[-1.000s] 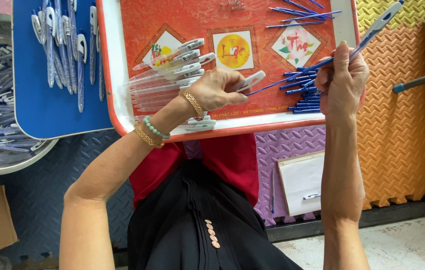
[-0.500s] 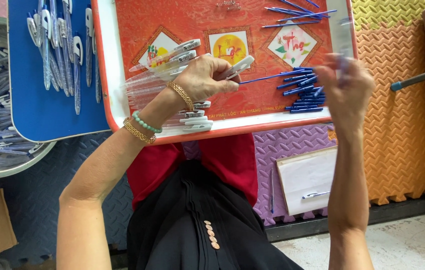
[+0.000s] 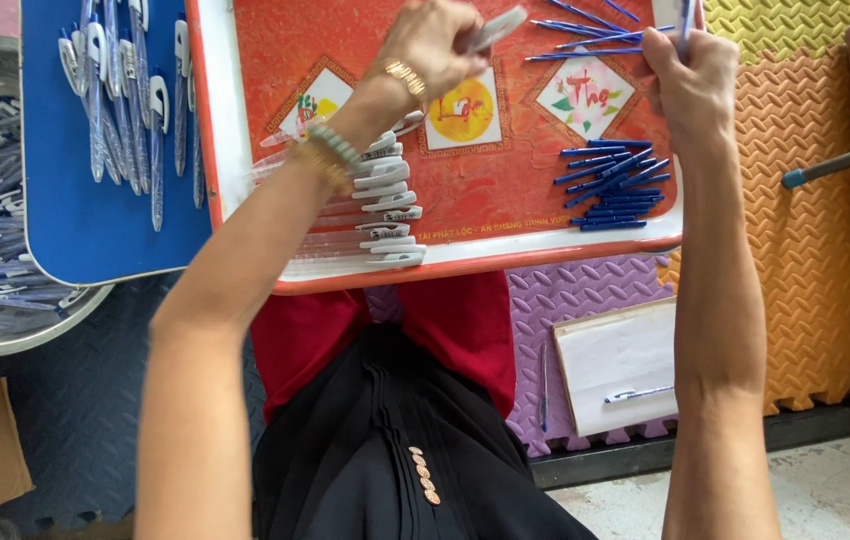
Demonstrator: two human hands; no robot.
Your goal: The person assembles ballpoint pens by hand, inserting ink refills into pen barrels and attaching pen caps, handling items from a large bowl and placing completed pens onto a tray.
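I see the tray point(image 3: 245, 200) resting across the lap, with a row of pen barrels point(image 3: 385, 215) on its left part and a heap of refills point(image 3: 610, 190) on its right. More refills point(image 3: 585, 22) lie at the far edge. Left of the tray sits a second tray point(image 3: 95, 255) carrying pens point(image 3: 125, 90); beyond it, a bowl point(image 3: 5, 335) of pens. On the floor mat point(image 3: 825, 250) to the right lies a notepad point(image 3: 615, 365) with a pen point(image 3: 640, 394) on it.

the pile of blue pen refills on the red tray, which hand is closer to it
Right. The right hand is just above the pile of blue refills, apart from it. The left hand is farther off, across the tray's middle, holding a clear pen barrel.
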